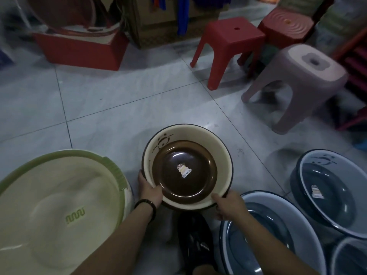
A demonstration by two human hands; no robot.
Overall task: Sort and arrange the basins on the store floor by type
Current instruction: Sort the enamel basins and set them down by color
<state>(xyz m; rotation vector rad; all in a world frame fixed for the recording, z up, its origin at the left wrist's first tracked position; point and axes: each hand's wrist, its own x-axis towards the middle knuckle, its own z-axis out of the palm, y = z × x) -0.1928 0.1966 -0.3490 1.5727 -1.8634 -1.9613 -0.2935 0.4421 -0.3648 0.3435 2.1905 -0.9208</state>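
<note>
A cream basin with a brown bottom and dark rim (220, 153) is held over the tiled floor in the middle, a sticker on its bottom. My left hand (149, 190) grips its near-left rim and my right hand (228, 204) grips its near-right rim. To the left stands a large cream basin with a green rim (57, 203). On the right lie blue-grey basins: one nearest me (266, 233), one tilted farther right (327, 191), and another at the bottom right corner (349, 257).
Two red stools (228, 42) (286, 28) and a mauve stool (297, 82) stand at the back right. A red box with a round basin on it (79, 48) sits back left beside a cardboard box (158, 22). A dark shoe (195, 243) is below the held basin.
</note>
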